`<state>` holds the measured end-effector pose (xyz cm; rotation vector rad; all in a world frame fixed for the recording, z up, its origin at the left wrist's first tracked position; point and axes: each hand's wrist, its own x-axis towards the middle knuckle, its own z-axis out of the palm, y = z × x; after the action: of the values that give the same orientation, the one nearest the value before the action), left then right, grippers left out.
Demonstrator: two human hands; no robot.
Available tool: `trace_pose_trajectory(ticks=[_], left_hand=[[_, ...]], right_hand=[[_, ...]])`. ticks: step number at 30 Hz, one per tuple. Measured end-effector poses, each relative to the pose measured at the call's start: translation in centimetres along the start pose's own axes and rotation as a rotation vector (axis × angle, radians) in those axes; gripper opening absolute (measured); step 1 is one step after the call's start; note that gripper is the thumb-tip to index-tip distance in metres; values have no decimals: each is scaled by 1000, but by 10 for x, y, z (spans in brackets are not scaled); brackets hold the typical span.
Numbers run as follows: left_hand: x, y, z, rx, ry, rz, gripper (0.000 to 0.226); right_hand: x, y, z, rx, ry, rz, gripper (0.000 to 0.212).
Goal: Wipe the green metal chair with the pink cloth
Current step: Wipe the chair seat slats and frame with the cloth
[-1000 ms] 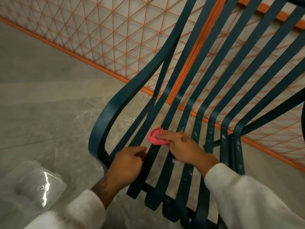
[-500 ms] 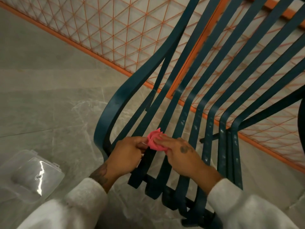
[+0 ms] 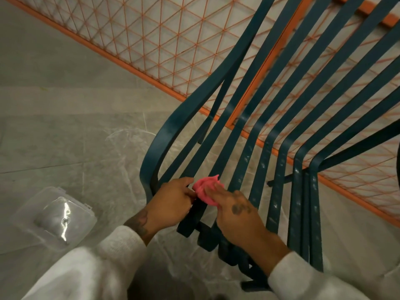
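Shifted since a second ago: right hand (image 3: 236, 215) and pink cloth (image 3: 205, 189) now sit against the left hand (image 3: 173, 202). Green metal chair (image 3: 171, 128) stands before an orange mesh fence (image 3: 151, 35). Left hand curls round a front seat slat. Right hand, fingers straight, presses the bunched cloth onto the neighbouring slat.

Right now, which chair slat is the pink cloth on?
The slat between the two hands: the left hand grips it, and the right hand presses the pink cloth onto it. The slats to the right are uncovered and show whitish specks.
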<state>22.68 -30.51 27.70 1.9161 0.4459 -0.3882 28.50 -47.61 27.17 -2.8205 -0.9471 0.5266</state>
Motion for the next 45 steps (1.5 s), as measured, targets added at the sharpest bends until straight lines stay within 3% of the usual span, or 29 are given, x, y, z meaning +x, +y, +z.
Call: trace_pose_trajectory(ticks=[5,9,11,13,17,22,25,31,34,37,41,43,45], left_hand=[[-17,-17,5,6,-44,-44,48],[-18,-24,2,-138,-52,-50,35],[-17,-25,-2,-304,-92,-124,31],[-17,-26,-7,-457,-125,-202,37],[-16,-32,-8,-488,-125,-217,66],[-18,-30,-8,-497,-81,-244,69],[-20,-28,-10,-514,-81,-245,74],[-17,-32,-15,-354,-122,-187,79],[-17,-29,-11,2,-37,-69,76],[-16,-35,-2,316,116,59,62],[-13,-29,2,499,277,138,42],[-12,-23,-2,429,300,176,40],[-13,-19,-4,286,269,182,38]], right_hand=[[42,28,-13,75,-36,107,68],[22,-3,-11,26,-22,140,74],[-11,-24,-1,-40,145,-4,74],[-38,-36,12,-91,187,-107,72],[-36,-31,11,-76,3,-41,68],[3,-33,-13,-157,-44,116,75],[-14,-48,4,-290,7,-6,67],[-38,-46,26,-408,204,-163,59],[-41,-49,23,-445,248,-254,66],[-47,-52,35,-468,262,-364,59],[-34,-82,50,-597,-85,-278,29],[-26,-97,65,-502,-198,-246,23],[-24,-108,59,-570,-318,-335,22]])
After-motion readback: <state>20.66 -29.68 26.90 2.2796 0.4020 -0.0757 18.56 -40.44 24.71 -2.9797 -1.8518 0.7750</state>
